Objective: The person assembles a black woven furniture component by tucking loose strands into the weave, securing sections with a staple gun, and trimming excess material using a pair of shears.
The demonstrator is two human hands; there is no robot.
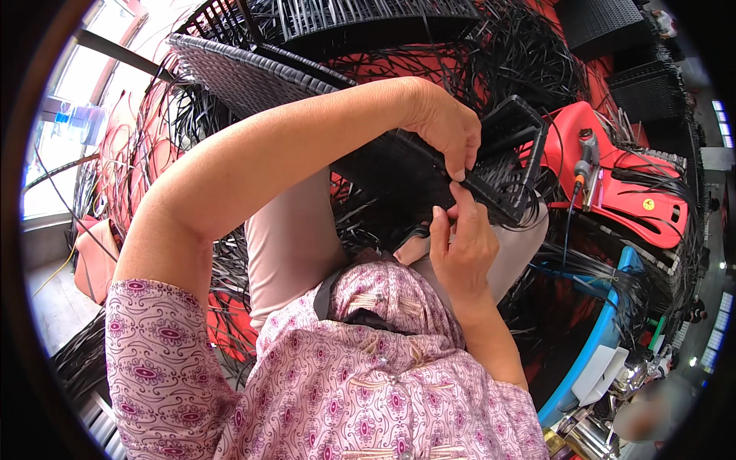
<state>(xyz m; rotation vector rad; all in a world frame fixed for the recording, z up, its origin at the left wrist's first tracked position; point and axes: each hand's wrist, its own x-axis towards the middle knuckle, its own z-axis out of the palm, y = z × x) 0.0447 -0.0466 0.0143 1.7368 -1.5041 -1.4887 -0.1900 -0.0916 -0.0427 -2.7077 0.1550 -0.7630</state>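
Across the lap, resting tilted on pale pink trousers [287,245]: a black rectangular woven-plastic panel [399,165] with an open frame end toward the right. Left hand [448,126] draped over the panel's upper edge, arm crossing from the left, thumb and forefinger pressed together and pinching a thin black plastic strip [458,188] right at the frame's near edge. Right hand [460,245] just below, touching the same spot, fingers curled and closed around the strip's lower run, fingertips almost meeting those of the left hand. Loose black strips [514,54] heaped all around, spilling behind and to the right of the panel. Beyond the frame, lying on a red moulded plastic seat [636,203]: a grey pistol-shaped hand tool with an orange tip [586,165], well apart from both hands. Farther back, a large dark wicker chair piece [230,73], tilted. Pink patterned blouse [345,383] filling the lower foreground. Blue plastic rim [606,330] at lower right.
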